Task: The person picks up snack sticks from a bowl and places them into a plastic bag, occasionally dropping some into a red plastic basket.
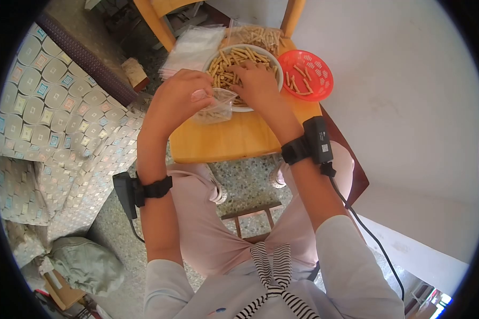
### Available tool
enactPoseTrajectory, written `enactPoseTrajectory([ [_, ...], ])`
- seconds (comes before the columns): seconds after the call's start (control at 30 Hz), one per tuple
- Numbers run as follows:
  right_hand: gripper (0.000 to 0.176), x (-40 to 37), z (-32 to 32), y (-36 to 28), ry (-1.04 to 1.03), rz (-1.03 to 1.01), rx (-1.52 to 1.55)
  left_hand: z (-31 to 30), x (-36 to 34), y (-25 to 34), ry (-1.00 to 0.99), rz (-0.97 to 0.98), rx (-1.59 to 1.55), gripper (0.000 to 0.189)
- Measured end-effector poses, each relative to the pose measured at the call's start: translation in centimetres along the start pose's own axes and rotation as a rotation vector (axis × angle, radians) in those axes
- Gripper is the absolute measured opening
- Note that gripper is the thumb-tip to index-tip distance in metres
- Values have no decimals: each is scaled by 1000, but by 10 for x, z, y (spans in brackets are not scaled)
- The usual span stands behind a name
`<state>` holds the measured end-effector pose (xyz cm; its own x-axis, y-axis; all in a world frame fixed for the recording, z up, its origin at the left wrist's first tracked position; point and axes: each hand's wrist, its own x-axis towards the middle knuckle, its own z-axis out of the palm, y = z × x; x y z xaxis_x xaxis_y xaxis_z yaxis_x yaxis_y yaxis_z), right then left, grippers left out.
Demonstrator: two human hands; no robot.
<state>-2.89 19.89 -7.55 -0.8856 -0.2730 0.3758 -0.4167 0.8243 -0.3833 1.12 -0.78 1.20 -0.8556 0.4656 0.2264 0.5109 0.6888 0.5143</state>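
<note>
My left hand [188,98] is closed on the rim of a clear plastic bag [221,108], which has some tan sticks in its lower part. The bag rests by the front left of a white bowl [281,80] heaped with short tan sticks [228,65]. Over the heap, my right hand [254,84] reaches in with thumb and fingers apart, touching the sticks. Its fingertips are partly hidden, and I see no stick gripped between them.
All this stands on a wooden chair seat [223,143]. Behind are flat clear bags [197,45] and a filled bag of sticks [255,37]. At right, a red basket [323,82] holds several sticks. A patterned cover [69,127] lies left; a white wall [404,95] rises right.
</note>
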Motion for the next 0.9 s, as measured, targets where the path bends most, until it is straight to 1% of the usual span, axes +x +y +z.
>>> enactPoseTrajectory([
  [0.07,41,0,1,-3,-66,9,-62,5,-2,-7,12,69,21,16],
  [0.1,41,-1,4,-4,-67,9,-63,4,-1,-5,13,69,20,16],
  [0.17,40,-1,11,-6,-5,27,-87,4,-1,-2,15,38,32,19],
  [0.3,34,0,15,-8,8,73,-33,1,1,1,10,0,20,21],
  [0.4,34,3,14,-8,-21,96,-2,2,2,-1,1,-10,20,21],
  [0.6,30,4,25,-6,3,95,12,5,1,2,-32,-11,4,18],
  [0.67,27,4,29,-7,43,88,-33,5,1,3,-79,-9,43,15],
  [0.8,24,3,23,-13,29,120,-39,8,1,-4,-71,4,42,14],
  [0.87,18,6,22,-14,31,163,-14,10,0,-5,-95,-69,48,15],
  [0.9,18,5,22,-14,34,165,-15,10,0,-3,-95,-66,49,15],
])
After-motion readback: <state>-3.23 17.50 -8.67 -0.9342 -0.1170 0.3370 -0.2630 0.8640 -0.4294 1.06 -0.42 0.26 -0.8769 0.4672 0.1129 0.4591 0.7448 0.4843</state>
